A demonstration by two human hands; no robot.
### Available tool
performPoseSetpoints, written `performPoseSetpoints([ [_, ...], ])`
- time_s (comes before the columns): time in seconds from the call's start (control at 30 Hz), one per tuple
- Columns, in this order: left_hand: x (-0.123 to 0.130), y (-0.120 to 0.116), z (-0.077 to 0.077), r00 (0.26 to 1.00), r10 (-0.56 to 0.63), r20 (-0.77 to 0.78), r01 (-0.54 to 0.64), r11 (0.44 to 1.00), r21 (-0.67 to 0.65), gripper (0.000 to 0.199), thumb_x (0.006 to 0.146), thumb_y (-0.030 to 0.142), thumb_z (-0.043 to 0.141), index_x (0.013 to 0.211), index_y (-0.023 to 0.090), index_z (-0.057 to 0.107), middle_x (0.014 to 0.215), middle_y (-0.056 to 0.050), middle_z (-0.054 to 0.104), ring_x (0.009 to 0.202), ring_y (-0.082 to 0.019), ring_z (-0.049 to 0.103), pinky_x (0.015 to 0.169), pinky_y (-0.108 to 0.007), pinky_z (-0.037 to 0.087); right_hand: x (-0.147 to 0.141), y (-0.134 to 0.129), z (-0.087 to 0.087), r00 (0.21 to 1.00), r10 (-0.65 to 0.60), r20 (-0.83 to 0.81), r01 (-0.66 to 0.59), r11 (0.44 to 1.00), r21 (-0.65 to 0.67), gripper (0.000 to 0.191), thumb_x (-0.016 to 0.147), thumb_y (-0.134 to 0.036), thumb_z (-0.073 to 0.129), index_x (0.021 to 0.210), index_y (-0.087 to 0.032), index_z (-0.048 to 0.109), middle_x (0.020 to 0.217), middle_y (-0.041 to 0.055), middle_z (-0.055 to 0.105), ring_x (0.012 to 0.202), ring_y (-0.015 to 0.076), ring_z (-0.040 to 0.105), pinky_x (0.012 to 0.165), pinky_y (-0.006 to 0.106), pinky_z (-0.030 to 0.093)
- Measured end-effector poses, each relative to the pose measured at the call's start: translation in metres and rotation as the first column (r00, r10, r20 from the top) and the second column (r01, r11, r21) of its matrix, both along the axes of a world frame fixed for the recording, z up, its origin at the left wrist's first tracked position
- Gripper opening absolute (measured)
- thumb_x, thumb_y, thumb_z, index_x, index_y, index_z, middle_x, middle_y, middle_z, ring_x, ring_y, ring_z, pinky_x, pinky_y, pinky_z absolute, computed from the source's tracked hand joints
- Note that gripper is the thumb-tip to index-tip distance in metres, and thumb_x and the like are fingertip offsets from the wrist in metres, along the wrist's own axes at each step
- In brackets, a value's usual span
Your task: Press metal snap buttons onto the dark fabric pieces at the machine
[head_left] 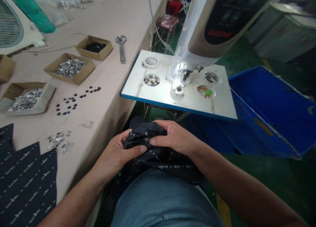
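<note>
Black fabric (158,154) with small white printed lettering lies bunched up over my lap. My left hand (123,153) grips it from the left, its thumb pressed on top. On the other side my right hand (175,138) pinches the same cloth between thumb and fingers. Most fingertips are hidden behind the folds. Just beyond my hands stands a white snap-press machine (181,72), its lower die (178,90) lit up over a white work plate (153,94) with a blue edge.
On the bench (103,88) at left, cardboard boxes of silver snap parts (70,68) and black parts (95,47) stand near loose black caps (74,100) and an adjustable wrench (121,49). More printed black fabric (27,184) lies near left. A blue bin (274,111) is at right.
</note>
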State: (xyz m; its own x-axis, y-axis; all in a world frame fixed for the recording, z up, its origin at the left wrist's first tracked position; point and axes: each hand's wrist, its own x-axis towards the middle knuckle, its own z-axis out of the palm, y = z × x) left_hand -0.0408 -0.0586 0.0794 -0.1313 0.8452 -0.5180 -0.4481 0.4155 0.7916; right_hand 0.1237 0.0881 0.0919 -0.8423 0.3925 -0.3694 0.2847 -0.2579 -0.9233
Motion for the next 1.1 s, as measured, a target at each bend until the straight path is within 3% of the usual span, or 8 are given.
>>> performPoseSetpoints([
  [0.2,0.000,-0.001,-0.005,0.996,0.000,0.085,0.002,1.000,-0.022,0.047,0.070,0.028,0.088,0.112,0.020,0.067,0.088,-0.001,0.076,0.072,-0.013,0.071,0.069,-0.021,0.058,0.000,-0.004,-0.006,0.999,-0.048,-0.011,0.044,0.975,-0.217,0.034,0.073,-0.023,0.077,0.107,-0.018,0.072,0.087,0.0002,0.073,0.081,0.0177,0.068,0.080,0.031,0.053],
  [0.47,0.004,-0.004,-0.007,0.997,-0.026,0.075,0.033,0.995,-0.090,0.045,0.070,0.036,0.088,0.106,0.018,0.069,0.089,-0.003,0.076,0.076,-0.016,0.071,0.072,-0.024,0.057,0.001,-0.008,-0.013,0.997,-0.081,0.016,0.083,0.964,-0.252,0.032,0.070,-0.026,0.080,0.098,-0.017,0.071,0.086,0.0001,0.072,0.076,0.0155,0.064,0.074,0.027,0.050],
  [0.6,0.005,-0.004,-0.018,0.992,-0.126,0.012,0.127,0.987,-0.095,0.044,0.071,0.043,0.086,0.104,0.016,0.073,0.091,-0.006,0.077,0.082,-0.019,0.070,0.075,-0.026,0.055,0.002,-0.008,-0.019,0.997,-0.074,0.008,0.074,0.979,-0.190,0.035,0.070,-0.027,0.081,0.103,-0.018,0.071,0.087,-0.0002,0.071,0.075,0.0151,0.063,0.074,0.028,0.049],
  [0.87,0.007,-0.004,-0.043,0.970,-0.234,-0.061,0.229,0.970,-0.075,0.043,0.076,0.054,0.079,0.089,0.013,0.076,0.080,-0.005,0.074,0.071,-0.016,0.063,0.067,-0.023,0.049,0.007,-0.007,-0.019,0.992,-0.119,-0.030,0.116,0.990,-0.076,0.037,0.069,-0.023,0.081,0.106,-0.018,0.073,0.094,-0.0002,0.071,0.084,0.0150,0.064,0.083,0.028,0.049],
  [1.0,0.009,-0.003,-0.046,0.947,-0.244,-0.207,0.242,0.970,-0.036,0.043,0.080,0.057,0.072,0.087,0.014,0.073,0.079,-0.004,0.071,0.069,-0.016,0.060,0.063,-0.023,0.047,0.010,-0.005,-0.019,0.994,-0.108,-0.031,0.108,0.994,0.000,0.039,0.070,-0.023,0.081,0.108,-0.019,0.073,0.092,-0.0013,0.070,0.083,0.0147,0.063,0.080,0.026,0.048],
  [1.1,0.007,-0.003,-0.045,0.863,-0.223,-0.453,0.261,0.965,0.022,0.037,0.088,0.052,0.063,0.082,0.016,0.070,0.078,-0.003,0.069,0.071,-0.017,0.061,0.064,-0.023,0.049,0.015,-0.004,-0.015,0.997,-0.073,-0.013,0.074,0.983,0.166,0.044,0.072,-0.024,0.081,0.115,-0.021,0.071,0.094,-0.0018,0.070,0.083,0.0148,0.062,0.077,0.025,0.047],
])
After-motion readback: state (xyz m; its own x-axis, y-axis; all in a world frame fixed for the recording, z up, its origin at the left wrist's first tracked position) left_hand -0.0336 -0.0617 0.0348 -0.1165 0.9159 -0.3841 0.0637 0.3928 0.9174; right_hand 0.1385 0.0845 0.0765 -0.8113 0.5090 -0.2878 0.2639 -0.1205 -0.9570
